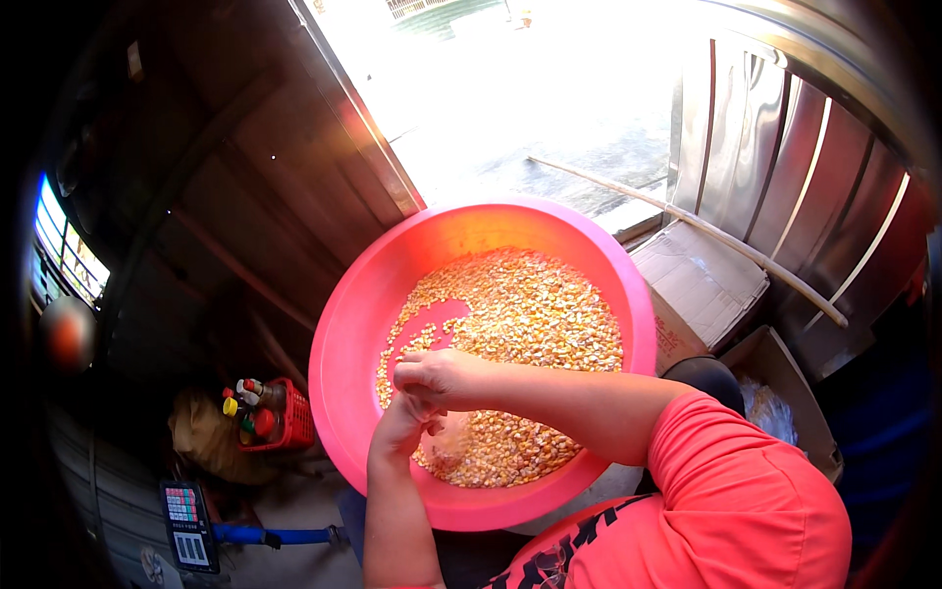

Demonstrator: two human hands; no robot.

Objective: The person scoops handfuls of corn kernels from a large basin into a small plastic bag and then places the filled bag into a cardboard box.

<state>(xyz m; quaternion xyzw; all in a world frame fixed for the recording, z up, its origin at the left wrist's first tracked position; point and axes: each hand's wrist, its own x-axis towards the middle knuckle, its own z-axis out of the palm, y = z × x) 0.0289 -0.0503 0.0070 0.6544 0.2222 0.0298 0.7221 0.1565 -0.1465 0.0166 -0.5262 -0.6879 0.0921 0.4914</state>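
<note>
Seeming limp, the clear bag [451, 445] is best held by its top, apparently pinched by curled left hand [401, 425] and right hand [439, 379].

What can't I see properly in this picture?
All in the head view:
Anything between the bare left hand and bare right hand: hidden by curled fingers.
Floor of the round pink plastic tub: mostly covered by yellow corn kernels.
Outdoor ground: mostly washed out by glare.
</note>
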